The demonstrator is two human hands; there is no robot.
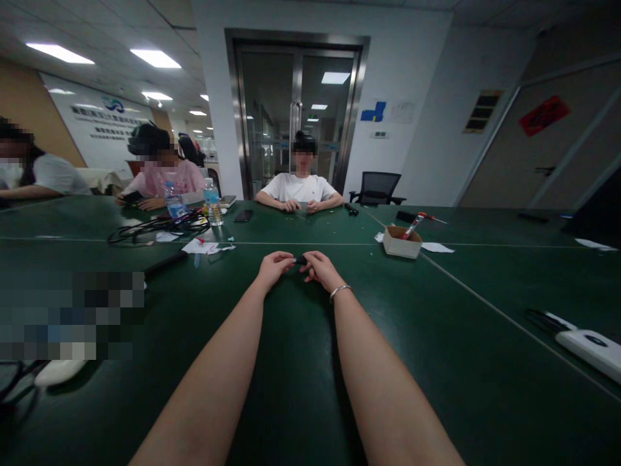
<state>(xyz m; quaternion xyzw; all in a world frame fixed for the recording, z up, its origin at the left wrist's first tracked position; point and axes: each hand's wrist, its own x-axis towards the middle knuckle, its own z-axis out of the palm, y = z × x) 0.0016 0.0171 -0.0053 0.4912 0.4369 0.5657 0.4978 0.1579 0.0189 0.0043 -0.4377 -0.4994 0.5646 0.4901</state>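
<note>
My left hand [274,269] and my right hand [320,270] meet just above the green table, in the middle of the view. Between their fingertips is a small black object with a silvery end [300,260], perhaps a USB stick; it is too small to be sure. The left thumb and fingers pinch the silvery end. On the black part, the right thumb and index finger are closed, with the other fingers curled beneath. A silver bracelet [339,293] circles my right wrist. My fingers cover part of the object.
Right of my hands stands a small box [402,243] holding a tube and a screwdriver. Black cables [160,226], water bottles [212,203] and paper scraps [201,246] lie to the left. A white power strip [592,349] is far right. Several people sit around the table [301,362].
</note>
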